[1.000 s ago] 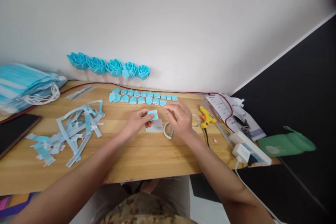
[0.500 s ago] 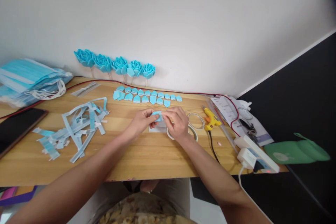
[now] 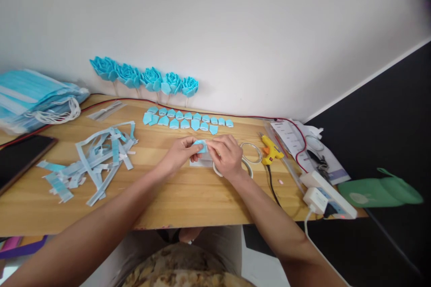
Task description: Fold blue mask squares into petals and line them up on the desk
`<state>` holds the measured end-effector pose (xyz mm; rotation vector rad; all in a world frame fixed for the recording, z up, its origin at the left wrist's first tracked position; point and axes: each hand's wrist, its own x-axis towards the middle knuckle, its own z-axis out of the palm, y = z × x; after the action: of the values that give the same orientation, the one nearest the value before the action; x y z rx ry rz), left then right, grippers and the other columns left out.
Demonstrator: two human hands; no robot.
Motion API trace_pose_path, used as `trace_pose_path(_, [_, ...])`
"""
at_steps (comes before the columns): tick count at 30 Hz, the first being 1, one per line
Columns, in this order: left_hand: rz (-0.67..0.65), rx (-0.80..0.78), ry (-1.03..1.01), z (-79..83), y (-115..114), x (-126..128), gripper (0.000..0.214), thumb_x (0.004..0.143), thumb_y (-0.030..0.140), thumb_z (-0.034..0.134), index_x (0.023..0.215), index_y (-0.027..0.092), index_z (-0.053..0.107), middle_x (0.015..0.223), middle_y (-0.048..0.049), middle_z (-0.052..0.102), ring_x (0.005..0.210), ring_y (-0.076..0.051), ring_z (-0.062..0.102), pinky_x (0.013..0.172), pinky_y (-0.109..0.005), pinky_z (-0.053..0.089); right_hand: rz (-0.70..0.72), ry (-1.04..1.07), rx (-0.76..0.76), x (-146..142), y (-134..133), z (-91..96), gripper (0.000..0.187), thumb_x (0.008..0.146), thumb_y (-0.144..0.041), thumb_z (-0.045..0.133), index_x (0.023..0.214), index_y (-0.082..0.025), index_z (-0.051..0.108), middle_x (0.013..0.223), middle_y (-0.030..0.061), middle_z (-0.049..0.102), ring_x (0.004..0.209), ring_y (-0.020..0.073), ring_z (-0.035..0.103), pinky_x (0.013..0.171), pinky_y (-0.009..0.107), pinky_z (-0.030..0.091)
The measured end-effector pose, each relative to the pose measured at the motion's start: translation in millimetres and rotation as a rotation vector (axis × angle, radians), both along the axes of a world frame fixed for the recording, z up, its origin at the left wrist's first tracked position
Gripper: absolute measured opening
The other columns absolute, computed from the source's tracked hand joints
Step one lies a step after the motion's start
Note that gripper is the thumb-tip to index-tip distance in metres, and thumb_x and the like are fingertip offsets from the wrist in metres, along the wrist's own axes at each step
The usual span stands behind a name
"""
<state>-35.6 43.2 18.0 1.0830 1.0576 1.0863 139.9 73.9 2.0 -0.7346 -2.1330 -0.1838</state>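
Observation:
Between my hands, above the middle of the table, is a small piece of folded blue fabric (image 3: 202, 145). My left hand (image 3: 182, 152) pinches its left side between thumb and fingers. The fingertips of my right hand (image 3: 226, 153) close on its right edge; exactly what they grip there is hard to see. Under the hands lies a small whitish sheet (image 3: 198, 163). A roll of tape (image 3: 249, 169) sits partly hidden beneath my right hand, with a thinner tape ring (image 3: 260, 156) beside it. Farther back, pointed blue fabric petals (image 3: 174, 123) lie in two rows.
Several blue fabric flowers (image 3: 151, 80) on sticks lean against the wall. Bagged masks (image 3: 30, 92), a phone (image 3: 25, 159) and a heap of cut strips (image 3: 101, 161) occupy the left. On the right are a yellow glue gun (image 3: 272, 150), a power strip (image 3: 340, 204) and a green bottle (image 3: 373, 192).
The view has shifted slightly. Both hands keep their hold on the blue fabric piece, which looks a little more tilted now. Nothing else has visibly moved.

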Motion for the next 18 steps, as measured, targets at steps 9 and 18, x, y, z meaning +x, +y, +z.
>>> trace_pose_path(9, [-0.006, 0.019, -0.038, -4.8, 1.9, -0.3, 0.029, 0.068, 0.042, 0.069, 0.065, 0.017, 0.054, 0.055, 0.003, 0.056, 0.049, -0.009, 0.049, 0.052, -0.024, 0.041, 0.036, -0.028, 0.005, -0.7, -0.9, 2.3, 0.023, 0.086, -0.013, 0.055, 0.104, -0.024, 0.065, 0.088, 0.0051, 0.066, 0.083, 0.0189, 0.058, 0.073, 0.033, 0.047])
trace_pose_path(18, [-0.007, 0.029, -0.065, -2.7, 1.2, -1.8, 0.028, 0.069, 0.041, 0.07, 0.067, 0.016, 0.057, 0.057, 0.0024, 0.058, 0.051, -0.009, 0.05, 0.054, -0.023, 0.041, 0.079, -0.041, -0.054, -2.8, 0.2, 3.7, 0.021, 0.085, -0.012, 0.056, 0.101, -0.023, 0.065, 0.09, 0.0044, 0.068, 0.083, 0.0179, 0.058, 0.073, 0.032, 0.048])
